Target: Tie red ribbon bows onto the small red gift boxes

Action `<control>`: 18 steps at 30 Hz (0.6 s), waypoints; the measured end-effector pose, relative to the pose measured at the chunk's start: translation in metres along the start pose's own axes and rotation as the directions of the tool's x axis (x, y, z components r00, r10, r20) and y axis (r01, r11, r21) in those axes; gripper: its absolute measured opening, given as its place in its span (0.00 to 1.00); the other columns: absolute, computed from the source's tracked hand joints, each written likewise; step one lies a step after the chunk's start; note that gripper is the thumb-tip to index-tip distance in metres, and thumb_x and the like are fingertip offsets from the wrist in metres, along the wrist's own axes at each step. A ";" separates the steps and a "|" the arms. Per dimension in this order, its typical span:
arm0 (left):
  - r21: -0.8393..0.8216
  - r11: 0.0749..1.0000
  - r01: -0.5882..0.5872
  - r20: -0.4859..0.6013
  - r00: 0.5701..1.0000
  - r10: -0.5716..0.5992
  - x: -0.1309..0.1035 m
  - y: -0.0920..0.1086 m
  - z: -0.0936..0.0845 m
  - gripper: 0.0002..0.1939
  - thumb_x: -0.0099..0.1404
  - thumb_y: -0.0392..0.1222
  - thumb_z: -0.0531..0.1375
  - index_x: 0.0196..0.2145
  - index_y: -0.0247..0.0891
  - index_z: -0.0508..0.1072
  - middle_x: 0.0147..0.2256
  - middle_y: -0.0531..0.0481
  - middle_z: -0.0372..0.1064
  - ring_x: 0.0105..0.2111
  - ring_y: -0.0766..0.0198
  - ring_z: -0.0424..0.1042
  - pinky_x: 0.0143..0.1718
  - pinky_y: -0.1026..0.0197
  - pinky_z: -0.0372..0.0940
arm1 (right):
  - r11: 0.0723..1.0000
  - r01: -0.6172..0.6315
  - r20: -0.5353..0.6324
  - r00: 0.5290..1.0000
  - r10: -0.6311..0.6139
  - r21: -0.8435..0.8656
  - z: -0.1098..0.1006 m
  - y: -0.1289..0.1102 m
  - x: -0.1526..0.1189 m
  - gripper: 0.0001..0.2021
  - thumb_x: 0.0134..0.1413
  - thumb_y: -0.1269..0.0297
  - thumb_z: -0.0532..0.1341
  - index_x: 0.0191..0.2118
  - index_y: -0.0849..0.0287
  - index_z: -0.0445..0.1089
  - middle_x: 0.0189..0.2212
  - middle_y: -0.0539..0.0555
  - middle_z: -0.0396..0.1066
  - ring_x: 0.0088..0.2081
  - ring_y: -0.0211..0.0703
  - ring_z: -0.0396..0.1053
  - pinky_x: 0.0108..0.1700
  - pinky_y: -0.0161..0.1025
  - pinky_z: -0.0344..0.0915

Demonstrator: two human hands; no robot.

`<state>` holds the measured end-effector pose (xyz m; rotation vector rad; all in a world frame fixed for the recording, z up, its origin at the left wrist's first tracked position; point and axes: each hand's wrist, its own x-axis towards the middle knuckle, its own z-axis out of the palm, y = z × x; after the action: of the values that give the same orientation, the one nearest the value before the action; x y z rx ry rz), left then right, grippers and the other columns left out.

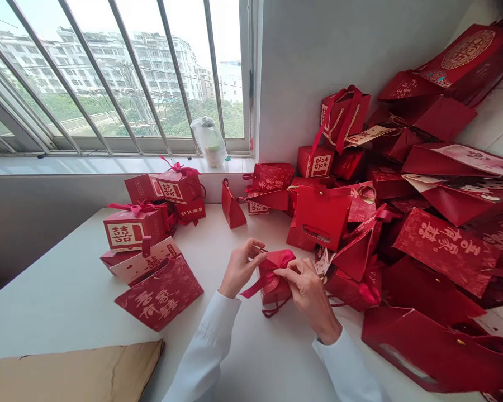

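Observation:
A small red gift box (272, 294) stands on the white table between my hands. Across its top lies a pinkish-red ribbon (255, 286), one tail hanging off the left side. My left hand (243, 267) is at the box's upper left edge, thumb and fingers closed there; what they pinch is partly hidden. With thumb and forefinger my right hand (308, 293) pinches the ribbon at the top right. A dark red cord handle (272, 312) droops at the front of the box.
Red boxes and bags (440, 245) heap up on the right. To the left sit ribboned boxes (128, 231) and a flat-sided red bag (161, 293). A cardboard sheet (75, 371) covers the near left corner. A plastic-wrapped cup (212, 146) rests on the sill by the barred window.

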<state>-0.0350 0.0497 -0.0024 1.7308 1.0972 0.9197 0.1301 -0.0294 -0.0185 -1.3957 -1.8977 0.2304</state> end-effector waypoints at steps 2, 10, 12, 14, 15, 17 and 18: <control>-0.003 1.000 -0.009 -0.025 1.000 0.009 0.000 -0.001 0.002 0.11 0.60 0.46 0.56 0.37 0.37 0.68 0.28 0.52 0.69 0.30 0.64 0.69 0.33 0.63 0.64 | 1.000 -0.002 0.002 1.000 0.002 0.021 -0.001 -0.001 -0.002 0.19 0.59 0.76 0.50 0.42 0.50 0.74 0.32 0.53 0.64 0.37 0.45 0.60 0.39 0.42 0.64; 0.039 0.998 0.051 -0.037 0.998 -0.049 -0.002 0.004 -0.001 0.16 0.60 0.52 0.55 0.40 0.38 0.66 0.31 0.50 0.69 0.30 0.64 0.69 0.32 0.63 0.63 | 1.000 0.009 0.006 1.000 -0.009 -0.018 -0.001 0.000 -0.004 0.22 0.58 0.78 0.49 0.48 0.49 0.72 0.32 0.53 0.62 0.37 0.44 0.60 0.40 0.41 0.64; 0.106 0.991 0.087 -0.025 0.996 -0.085 -0.004 0.007 -0.010 0.18 0.60 0.55 0.55 0.39 0.38 0.65 0.32 0.50 0.69 0.30 0.63 0.69 0.32 0.62 0.63 | 0.999 0.013 0.000 1.000 -0.013 -0.029 -0.002 0.000 -0.005 0.22 0.57 0.78 0.49 0.48 0.48 0.71 0.32 0.53 0.62 0.37 0.44 0.60 0.41 0.42 0.63; 0.180 0.976 0.121 -0.003 0.992 -0.123 -0.008 0.009 -0.019 0.20 0.58 0.58 0.55 0.38 0.38 0.65 0.30 0.51 0.69 0.29 0.63 0.68 0.32 0.62 0.61 | 1.000 0.008 -0.003 1.000 -0.008 -0.015 -0.006 0.000 -0.005 0.21 0.58 0.77 0.49 0.48 0.48 0.72 0.32 0.53 0.63 0.37 0.44 0.61 0.41 0.42 0.63; 0.207 0.969 0.136 0.021 0.989 -0.144 -0.011 0.009 -0.024 0.20 0.57 0.59 0.55 0.37 0.38 0.66 0.29 0.52 0.69 0.29 0.63 0.68 0.31 0.62 0.61 | 1.000 -0.005 -0.017 1.000 0.005 0.005 -0.008 0.000 -0.004 0.20 0.59 0.75 0.49 0.47 0.47 0.71 0.32 0.53 0.64 0.37 0.44 0.62 0.41 0.42 0.63; 0.231 0.958 0.172 0.093 0.976 -0.198 -0.016 0.006 -0.029 0.21 0.55 0.60 0.57 0.33 0.38 0.67 0.27 0.52 0.69 0.28 0.63 0.67 0.30 0.64 0.59 | 0.997 -0.057 -0.084 0.995 0.062 0.055 -0.014 0.003 -0.001 0.17 0.61 0.70 0.49 0.48 0.48 0.71 0.34 0.53 0.65 0.39 0.44 0.64 0.43 0.42 0.63; 0.226 0.955 0.194 0.142 0.963 -0.230 -0.019 0.004 -0.030 0.21 0.54 0.60 0.58 0.32 0.38 0.67 0.27 0.53 0.69 0.28 0.64 0.66 0.28 0.65 0.58 | 0.993 -0.093 -0.125 0.987 0.102 0.076 -0.017 0.006 0.003 0.15 0.61 0.67 0.50 0.48 0.49 0.70 0.35 0.53 0.66 0.39 0.44 0.64 0.44 0.43 0.62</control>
<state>-0.0675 0.0395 0.0093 1.7803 1.2759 0.5304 0.1453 -0.0295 -0.0088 -1.4240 -1.7029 0.2457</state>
